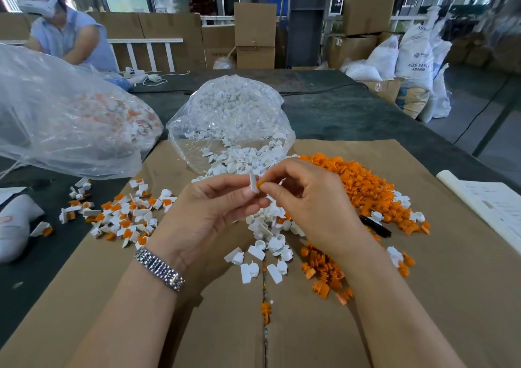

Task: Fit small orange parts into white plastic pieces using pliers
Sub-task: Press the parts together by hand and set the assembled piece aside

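Note:
My left hand (214,207) pinches a small white plastic piece (253,183) above the cardboard. My right hand (307,198) pinches a small orange part (261,185) against that white piece. Loose white pieces (265,238) lie under my hands. A heap of orange parts (363,184) spreads to the right, with more orange parts (324,274) near my right wrist. A black tool handle (376,226), possibly the pliers, lies on the cardboard beside the orange heap, untouched.
An open clear bag of white pieces (231,119) lies ahead. Fitted white-and-orange pieces (124,212) are scattered at left, by a large clear bag (64,122). Brown cardboard (423,297) covers the dark table. Paper (490,207) lies at right. Another person (64,32) sits at far left.

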A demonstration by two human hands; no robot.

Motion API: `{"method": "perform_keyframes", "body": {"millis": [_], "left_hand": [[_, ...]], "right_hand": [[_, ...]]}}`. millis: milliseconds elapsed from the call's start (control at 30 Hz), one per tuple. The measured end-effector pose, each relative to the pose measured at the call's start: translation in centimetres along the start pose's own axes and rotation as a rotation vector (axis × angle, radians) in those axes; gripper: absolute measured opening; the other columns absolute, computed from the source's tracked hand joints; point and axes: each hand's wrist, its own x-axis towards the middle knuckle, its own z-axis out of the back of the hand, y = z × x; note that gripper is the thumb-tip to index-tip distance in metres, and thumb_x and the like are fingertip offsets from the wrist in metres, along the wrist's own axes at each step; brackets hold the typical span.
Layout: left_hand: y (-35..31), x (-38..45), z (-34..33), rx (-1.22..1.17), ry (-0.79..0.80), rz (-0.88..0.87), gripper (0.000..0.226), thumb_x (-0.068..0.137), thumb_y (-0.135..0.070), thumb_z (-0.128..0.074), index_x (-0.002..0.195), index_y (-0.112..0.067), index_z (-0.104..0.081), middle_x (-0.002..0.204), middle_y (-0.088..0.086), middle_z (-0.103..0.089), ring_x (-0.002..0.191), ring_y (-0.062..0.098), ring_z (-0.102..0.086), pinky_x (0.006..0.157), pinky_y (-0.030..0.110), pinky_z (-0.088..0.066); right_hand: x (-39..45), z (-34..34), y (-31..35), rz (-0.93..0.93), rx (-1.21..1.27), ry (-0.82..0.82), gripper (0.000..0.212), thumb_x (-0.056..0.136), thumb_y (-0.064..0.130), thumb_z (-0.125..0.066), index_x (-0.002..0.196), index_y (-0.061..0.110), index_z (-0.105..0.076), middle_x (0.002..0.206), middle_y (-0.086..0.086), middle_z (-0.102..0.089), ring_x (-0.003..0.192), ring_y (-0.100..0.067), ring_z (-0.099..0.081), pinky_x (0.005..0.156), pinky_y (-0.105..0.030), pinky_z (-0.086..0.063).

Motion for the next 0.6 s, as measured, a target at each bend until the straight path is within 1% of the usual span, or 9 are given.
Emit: {"method": "perform_keyframes", "body": {"millis": [67, 167, 267, 333, 433, 467, 533, 567, 600], "left_hand": [[0.1, 0.1, 0.0, 0.028, -0.027, -0.046, 0.023, 0.073, -0.005, -0.076, 0.095, -0.009, -0.081, 0.1, 0.02, -0.077, 0.093, 0.03, -0.077, 0.077, 0.024, -0.06], [0.3, 0.1, -0.1, 0.098, -0.054, -0.115, 0.024, 0.071, -0.01, -0.079, 0.095, -0.012, -0.082, 0.101, 0.018, -0.078, 0.096, 0.031, -0.076, 0.08, 0.026, -0.06], [0.4, 0.2, -0.1, 0.129, -0.065, -0.131, 0.023, 0.075, -0.01, -0.077, 0.098, -0.012, -0.081, 0.104, 0.017, -0.077, 0.099, 0.03, -0.076, 0.081, 0.026, -0.06], [0.5, 0.2, -0.1, 0.099, -0.062, -0.113, 0.022, 0.077, -0.008, -0.075, 0.098, -0.011, -0.081, 0.105, 0.018, -0.077, 0.098, 0.03, -0.076, 0.08, 0.025, -0.06], [0.6, 0.2, -0.5, 0.02, -0.067, -0.076, 0.021, 0.077, -0.005, -0.073, 0.096, -0.008, -0.081, 0.104, 0.019, -0.077, 0.094, 0.027, -0.077, 0.076, 0.023, -0.06], [0.7, 0.3, -0.6, -0.003, -0.068, -0.069, 0.02, 0.077, -0.003, -0.072, 0.095, -0.007, -0.081, 0.103, 0.018, -0.077, 0.092, 0.026, -0.077, 0.075, 0.023, -0.06], [0.7, 0.4, -0.6, -0.039, -0.074, -0.058, 0.02, 0.078, -0.001, -0.071, 0.094, -0.006, -0.081, 0.101, 0.019, -0.077, 0.089, 0.024, -0.077, 0.073, 0.022, -0.06], [0.6, 0.4, -0.6, -0.062, -0.078, -0.048, 0.021, 0.078, 0.0, -0.07, 0.095, -0.005, -0.081, 0.102, 0.02, -0.077, 0.088, 0.024, -0.077, 0.073, 0.022, -0.06], [0.6, 0.4, -0.4, -0.092, -0.077, -0.033, 0.022, 0.078, 0.0, -0.07, 0.096, -0.004, -0.081, 0.103, 0.021, -0.076, 0.089, 0.024, -0.077, 0.073, 0.023, -0.061]], "right_hand": [[0.0, -0.3, 0.0, 0.001, -0.056, -0.013, 0.003, 0.094, 0.021, -0.071, 0.097, 0.02, -0.072, 0.088, 0.014, -0.064, 0.076, -0.004, -0.059, 0.066, -0.014, -0.044], [-0.1, -0.8, 0.1, -0.078, -0.056, -0.041, 0.002, 0.095, 0.028, -0.068, 0.095, 0.026, -0.069, 0.082, 0.016, -0.063, 0.073, -0.003, -0.057, 0.063, -0.015, -0.042], [-0.1, -1.2, 0.3, -0.188, 0.039, -0.061, 0.007, 0.093, 0.035, -0.069, 0.09, 0.029, -0.067, 0.074, 0.014, -0.064, 0.066, -0.004, -0.057, 0.06, -0.024, -0.046], [-0.1, -1.3, 0.5, -0.245, 0.137, -0.076, 0.01, 0.092, 0.035, -0.07, 0.089, 0.026, -0.067, 0.077, 0.008, -0.07, 0.068, -0.005, -0.062, 0.06, -0.027, -0.052], [-0.1, -1.5, 0.9, -0.28, 0.245, -0.125, 0.014, 0.088, 0.035, -0.074, 0.086, 0.022, -0.069, 0.077, 0.002, -0.073, 0.064, -0.006, -0.064, 0.056, -0.021, -0.051], [-0.1, -1.5, 1.0, -0.288, 0.28, -0.14, 0.014, 0.087, 0.033, -0.075, 0.085, 0.021, -0.07, 0.076, 0.001, -0.073, 0.064, -0.008, -0.065, 0.056, -0.021, -0.052], [-0.1, -1.3, 0.9, -0.305, 0.332, -0.12, 0.014, 0.086, 0.031, -0.078, 0.088, 0.019, -0.071, 0.08, -0.001, -0.074, 0.073, -0.015, -0.069, 0.063, -0.028, -0.059], [-0.1, -1.0, 0.8, -0.313, 0.355, -0.074, 0.016, 0.085, 0.032, -0.079, 0.091, 0.02, -0.072, 0.084, -0.001, -0.074, 0.076, -0.017, -0.07, 0.068, -0.031, -0.059], [0.0, -0.5, 0.7, -0.317, 0.387, -0.012, 0.019, 0.085, 0.033, -0.08, 0.097, 0.022, -0.072, 0.089, 0.0, -0.074, 0.076, -0.017, -0.069, 0.069, -0.034, -0.059]]}}
